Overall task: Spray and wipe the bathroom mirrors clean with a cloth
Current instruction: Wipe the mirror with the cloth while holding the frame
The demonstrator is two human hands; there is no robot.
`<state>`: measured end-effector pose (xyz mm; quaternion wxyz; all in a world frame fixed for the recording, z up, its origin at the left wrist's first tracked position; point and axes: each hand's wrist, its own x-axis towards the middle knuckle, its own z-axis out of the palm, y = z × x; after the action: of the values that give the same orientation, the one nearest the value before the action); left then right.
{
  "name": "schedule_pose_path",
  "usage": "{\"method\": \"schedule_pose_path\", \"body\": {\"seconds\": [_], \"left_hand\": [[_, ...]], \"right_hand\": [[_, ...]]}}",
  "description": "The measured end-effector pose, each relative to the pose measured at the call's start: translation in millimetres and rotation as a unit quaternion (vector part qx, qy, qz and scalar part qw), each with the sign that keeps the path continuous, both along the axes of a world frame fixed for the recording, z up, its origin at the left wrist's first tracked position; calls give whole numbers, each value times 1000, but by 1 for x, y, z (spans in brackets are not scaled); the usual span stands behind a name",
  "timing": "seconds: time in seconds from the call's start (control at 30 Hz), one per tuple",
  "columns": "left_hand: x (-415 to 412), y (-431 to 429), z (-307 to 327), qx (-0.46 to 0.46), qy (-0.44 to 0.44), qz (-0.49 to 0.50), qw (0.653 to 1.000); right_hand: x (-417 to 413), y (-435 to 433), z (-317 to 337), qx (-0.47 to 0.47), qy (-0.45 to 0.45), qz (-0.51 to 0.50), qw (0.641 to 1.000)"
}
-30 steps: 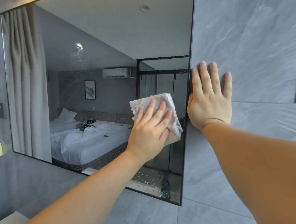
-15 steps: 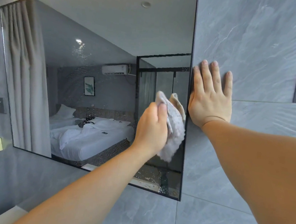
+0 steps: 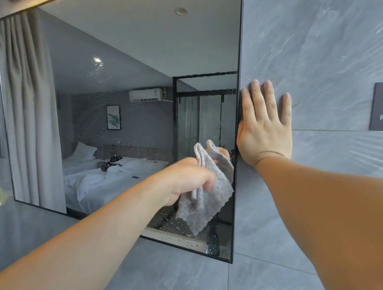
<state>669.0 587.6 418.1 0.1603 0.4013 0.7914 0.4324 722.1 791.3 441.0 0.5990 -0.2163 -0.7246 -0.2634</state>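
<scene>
The left hand (image 3: 183, 180) grips the cloth (image 3: 207, 202), which hangs lengthwise toward droplets (image 3: 180, 231) directly below, lower right of the mirror (image 3: 124, 49). The right hand (image 3: 265, 132) lies flat, fingers straight.

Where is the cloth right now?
In the head view the cloth hangs bunched in the left hand, low at the right side of the mirror, just left of the right hand flat on the wall.

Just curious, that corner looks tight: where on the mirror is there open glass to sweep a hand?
Free: the wide mirror glass left of the left hand and its cloth. Crowded: the right edge, where the cloth hangs and the right hand lies flat on the tile wall.
</scene>
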Motion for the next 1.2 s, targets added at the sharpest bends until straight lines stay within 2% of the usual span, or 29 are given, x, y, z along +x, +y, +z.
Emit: {"method": "schedule_pose_path", "body": {"seconds": [0.13, 0.27, 0.37, 0.53, 0.67, 0.77, 0.83, 1.07, 1.2], "left_hand": [[-7, 1, -5, -11, 72, 7, 997], [-26, 4, -8, -29, 202, 54, 977], [-34, 4, -11, 9, 265, 92, 960], [-41, -11, -16, 105, 408, 204, 884], [-66, -19, -20, 95, 515, 297, 798], [-94, -25, -23, 92, 529, 362, 761], [-104, -29, -23, 86, 514, 393, 758], [-115, -34, -25, 108, 412, 437, 792], [-125, -41, -23, 175, 287, 468, 817]], "right_hand": [[0, 1, 0, 2, 3, 0, 1000], [0, 1, 0, 3, 4, -2, 1000], [0, 1, 0, 3, 2, -5, 1000], [0, -1, 0, 2, 2, -6, 1000], [0, 0, 0, 5, 7, -1, 1000], [-1, 0, -1, 8, 10, 1, 1000], [-1, 1, -1, 8, 12, 2, 1000], [0, 1, -1, 12, 16, 7, 1000], [-1, 1, -1, 11, 16, 9, 1000]]}}
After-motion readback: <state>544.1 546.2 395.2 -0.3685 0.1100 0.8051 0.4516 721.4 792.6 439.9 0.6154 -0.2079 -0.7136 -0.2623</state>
